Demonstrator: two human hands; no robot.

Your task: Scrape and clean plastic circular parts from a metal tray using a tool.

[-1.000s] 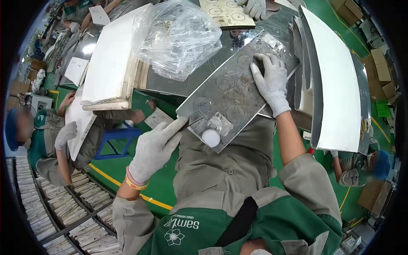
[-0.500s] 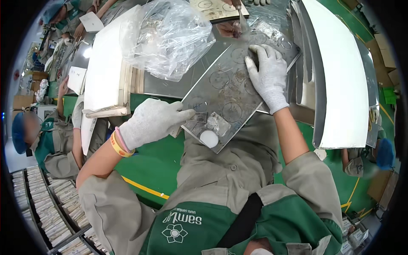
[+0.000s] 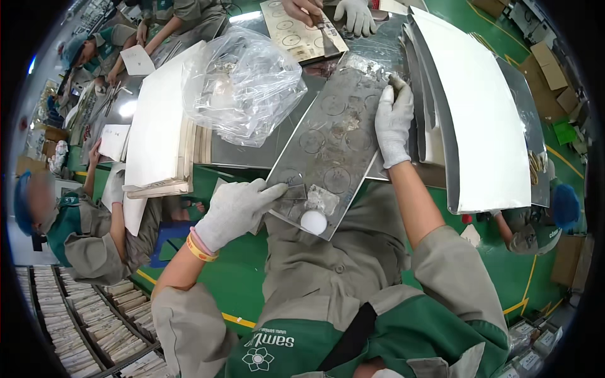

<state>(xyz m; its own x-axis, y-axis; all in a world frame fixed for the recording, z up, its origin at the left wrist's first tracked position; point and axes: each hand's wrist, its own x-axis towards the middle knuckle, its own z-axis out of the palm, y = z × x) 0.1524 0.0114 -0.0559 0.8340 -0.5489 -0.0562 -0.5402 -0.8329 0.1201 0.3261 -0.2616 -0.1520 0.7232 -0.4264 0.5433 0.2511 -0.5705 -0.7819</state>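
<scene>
A long grey board [image 3: 324,160] with drawn circles and dusty smudges slants away from my lap. My gloved left hand [image 3: 242,211] grips its near left edge, thumb on top. By that thumb lies a small dark rectangular piece [image 3: 293,192]. A round white disc [image 3: 313,222] and a crumpled clear plastic packet [image 3: 322,200] rest on the board's near end. My gloved right hand [image 3: 394,123] is closed at the far right edge, its fingertips partly hidden. Crumpled clear film [image 3: 365,65] lies by the far end.
A large clear plastic bag [image 3: 242,85] sits left of the board, beside stacked white panels [image 3: 161,120]. Curved white sheets [image 3: 472,113] stand at right. Across the table, another person's hand holds a scraper [image 3: 329,41] over a pale circle-marked board [image 3: 293,25]. Co-workers sit on both sides.
The grey board has turned to lie more lengthwise away from me. My right hand has gone from lying spread on it to closing at its right edge. The other person's scraper has shifted left.
</scene>
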